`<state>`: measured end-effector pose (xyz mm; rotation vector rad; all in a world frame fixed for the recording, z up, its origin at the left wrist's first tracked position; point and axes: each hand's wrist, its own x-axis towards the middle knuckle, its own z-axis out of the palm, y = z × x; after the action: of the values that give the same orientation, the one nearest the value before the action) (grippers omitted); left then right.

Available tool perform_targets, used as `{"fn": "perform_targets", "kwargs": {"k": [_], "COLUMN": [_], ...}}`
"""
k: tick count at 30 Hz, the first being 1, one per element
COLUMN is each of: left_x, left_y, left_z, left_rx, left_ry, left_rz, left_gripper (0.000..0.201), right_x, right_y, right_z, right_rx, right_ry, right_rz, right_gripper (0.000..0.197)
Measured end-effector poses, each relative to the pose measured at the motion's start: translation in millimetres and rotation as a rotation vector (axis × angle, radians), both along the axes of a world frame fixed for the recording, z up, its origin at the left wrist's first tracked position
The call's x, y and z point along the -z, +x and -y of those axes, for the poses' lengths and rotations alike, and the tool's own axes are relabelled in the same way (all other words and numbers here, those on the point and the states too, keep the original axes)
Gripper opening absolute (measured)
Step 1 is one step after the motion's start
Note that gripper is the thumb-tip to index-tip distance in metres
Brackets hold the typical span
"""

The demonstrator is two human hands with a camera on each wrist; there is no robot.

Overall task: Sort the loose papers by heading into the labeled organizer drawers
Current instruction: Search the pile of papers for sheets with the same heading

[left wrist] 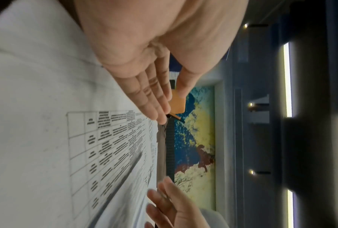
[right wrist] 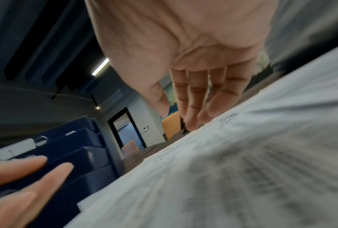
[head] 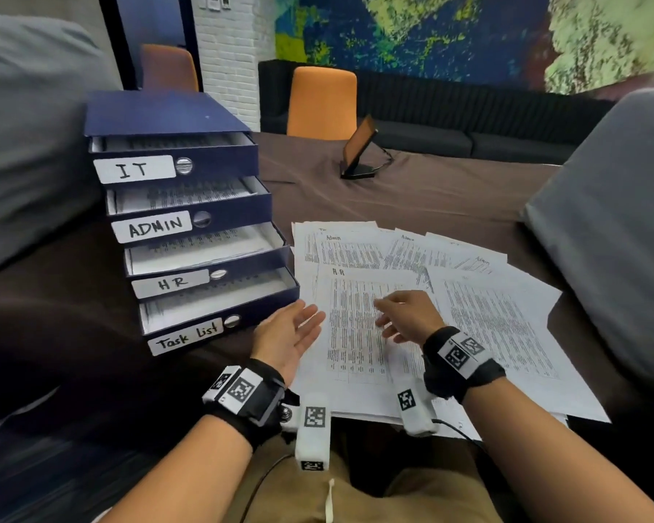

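Observation:
A dark blue organizer (head: 189,220) stands at the left with four drawers pulled out, labelled IT, ADMIN, HR and Task List; each holds paper. Loose printed sheets fan over the brown table. The top sheet (head: 355,334) is headed "H.R"; sheets headed Admin (head: 340,247) lie behind it. My left hand (head: 303,322) is open, palm turned right, at that sheet's left edge beside the Task List drawer. My right hand (head: 389,318) hovers flat on or just over the H.R sheet, fingers straight. The wrist views show straight fingers (left wrist: 156,98) (right wrist: 189,108) over paper (left wrist: 105,146) (right wrist: 242,169), nothing held.
Grey cushioned chair backs flank the table at left (head: 35,126) and right (head: 620,228). A tablet on a stand (head: 359,149) sits at the table's far side, with orange chairs (head: 321,103) and a dark sofa behind. My lap is at the near edge.

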<state>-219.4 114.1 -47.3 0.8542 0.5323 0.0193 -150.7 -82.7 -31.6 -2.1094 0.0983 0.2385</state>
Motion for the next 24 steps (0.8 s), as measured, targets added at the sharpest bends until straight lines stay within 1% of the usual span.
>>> {"fn": "perform_targets", "kwargs": {"k": [2, 3, 4, 5, 6, 7, 8, 9, 10, 11, 13, 15, 19, 20, 24], "left_x": [3.9, 6.3, 9.6, 12.8, 16.6, 20.1, 24.0, 26.8, 28.9, 30.4, 32.4, 32.6, 34.3, 35.0, 32.8], "left_y": [4.9, 6.2, 6.9, 7.0, 6.7, 6.0, 5.5, 4.7, 3.7, 3.1, 2.7, 1.9, 1.9, 2.1, 3.3], "left_z": [11.2, 16.4, 20.7, 24.4, 27.5, 30.2, 32.2, 34.2, 35.7, 36.9, 38.8, 39.4, 39.4, 39.5, 41.5], "left_rx": [0.113, 0.155, 0.192, 0.227, 0.259, 0.294, 0.329, 0.366, 0.398, 0.421, 0.438, 0.435, 0.419, 0.414, 0.431], "left_ry": [0.042, 0.056, 0.074, 0.087, 0.100, 0.106, 0.116, 0.125, 0.143, 0.164, 0.207, 0.232, 0.244, 0.249, 0.305], "left_rz": [0.002, 0.005, 0.010, 0.014, 0.014, 0.013, 0.010, 0.008, 0.007, 0.005, 0.006, 0.010, 0.004, 0.004, 0.015], "left_gripper": [0.021, 0.022, 0.022, 0.022, 0.024, 0.026, 0.027, 0.028, 0.026, 0.026, 0.026, 0.026, 0.027, 0.026, 0.036], "right_x": [5.3, 7.5, 12.4, 18.4, 25.6, 32.8, 40.7, 46.7, 51.1, 55.0, 59.7, 61.8, 56.9, 53.1, 31.0], "right_y": [1.6, -0.8, -3.1, -6.6, -10.2, -15.0, -19.1, -24.9, -30.1, -34.3, -42.4, -48.8, -55.1, -55.8, -63.3], "right_z": [25.0, 38.3, 52.1, 65.4, 77.0, 85.5, 91.8, 94.9, 96.1, 96.5, 94.9, 92.1, 91.4, 91.4, 76.2], "right_rx": [0.102, 0.161, 0.216, 0.259, 0.274, 0.260, 0.229, 0.196, 0.178, 0.179, 0.199, 0.199, 0.216, 0.225, 0.226], "right_ry": [-0.220, -0.335, -0.414, -0.471, -0.521, -0.564, -0.600, -0.629, -0.644, -0.635, -0.621, -0.696, -0.788, -0.810, -0.873], "right_rz": [0.119, 0.140, 0.127, 0.086, 0.016, -0.057, -0.109, -0.125, -0.103, -0.058, 0.044, 0.118, 0.171, 0.186, 0.270], "right_gripper": [0.023, 0.023, 0.028, 0.040, 0.056, 0.072, 0.084, 0.090, 0.088, 0.080, 0.059, 0.043, 0.018, 0.016, 0.025]}}
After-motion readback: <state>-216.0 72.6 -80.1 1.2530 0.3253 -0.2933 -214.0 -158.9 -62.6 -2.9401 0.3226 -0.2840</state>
